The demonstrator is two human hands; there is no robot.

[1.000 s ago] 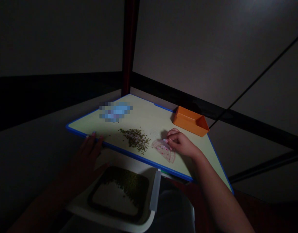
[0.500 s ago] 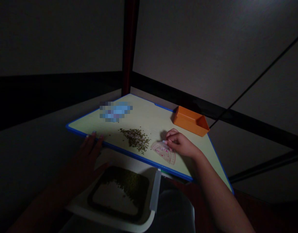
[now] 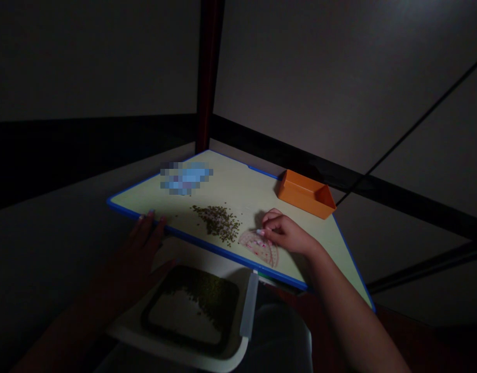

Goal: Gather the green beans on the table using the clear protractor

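Observation:
My right hand (image 3: 283, 231) pinches the upper edge of a clear semicircular protractor (image 3: 262, 251) with pinkish markings, held low over the yellow tabletop. Just left of it lies a loose pile of small green beans or seeds (image 3: 219, 220), a few scattered apart. My left hand (image 3: 147, 241), in shadow, has its fingers apart, the tips on the blue table rim (image 3: 125, 207). Below that hand is a white container (image 3: 244, 344) with more of the green grains along its far and right side; its pale bottom shows in the middle.
An orange open box (image 3: 306, 194) stands at the table's far right edge. A blurred-out blue item (image 3: 187, 177) lies at the back left. Grey walls meet behind the table at a dark red post (image 3: 208, 77). The lighting is dim.
My right hand has moved slightly left and toward me with the protractor, a little closer to the pile. My left hand and the containers stay where they were.

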